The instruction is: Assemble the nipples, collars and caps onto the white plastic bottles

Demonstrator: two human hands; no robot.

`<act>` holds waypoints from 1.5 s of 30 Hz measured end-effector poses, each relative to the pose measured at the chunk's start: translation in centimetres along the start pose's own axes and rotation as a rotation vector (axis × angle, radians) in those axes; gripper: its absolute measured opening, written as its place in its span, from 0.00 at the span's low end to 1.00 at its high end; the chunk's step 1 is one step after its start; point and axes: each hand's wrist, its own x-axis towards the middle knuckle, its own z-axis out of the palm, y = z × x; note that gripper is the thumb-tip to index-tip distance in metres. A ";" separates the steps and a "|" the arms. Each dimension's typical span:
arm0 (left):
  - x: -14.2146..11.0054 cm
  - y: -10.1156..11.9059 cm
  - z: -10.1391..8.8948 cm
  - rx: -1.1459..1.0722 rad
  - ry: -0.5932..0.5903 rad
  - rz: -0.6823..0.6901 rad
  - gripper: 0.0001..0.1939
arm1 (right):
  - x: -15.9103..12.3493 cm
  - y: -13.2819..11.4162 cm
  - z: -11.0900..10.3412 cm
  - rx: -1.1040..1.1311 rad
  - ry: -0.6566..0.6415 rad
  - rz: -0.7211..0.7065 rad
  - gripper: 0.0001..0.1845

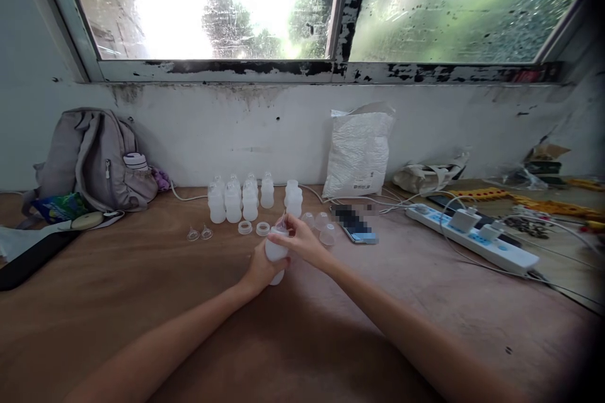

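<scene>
A translucent white baby bottle (276, 253) is held tilted above the wooden table, my left hand (261, 266) wrapped round its body. At its top, my right hand (299, 238) grips a clear nipple (282, 221) with the fingertips, partly hidden by the fingers. Just behind the hands lie two white collar rings (244, 227). Two loose clear nipples (199, 233) sit to the left. Several clear domed caps (326, 233) are beside my right hand. Several bottles with caps (234, 201) stand in rows at the back, and a couple of bottles without caps (293, 198) stand right of them.
A phone (355, 227) lies right of the caps, and a white power strip (472, 239) with plugs and cables is farther right. Against the wall are a white plastic bag (359, 151), a grey backpack (94, 157) and a cream pouch (428, 173). A black object (35, 258) lies at left.
</scene>
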 end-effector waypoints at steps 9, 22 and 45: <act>-0.1 0.0 -0.1 0.035 0.035 0.034 0.21 | -0.1 -0.1 0.2 0.000 0.009 -0.002 0.17; -0.5 0.8 0.0 -0.236 -0.174 -0.196 0.11 | 0.3 -0.4 -1.6 0.375 -0.299 0.189 0.17; -0.7 1.2 -0.7 -0.373 -0.453 -0.282 0.11 | -0.4 -0.1 -0.5 0.509 -0.339 0.215 0.21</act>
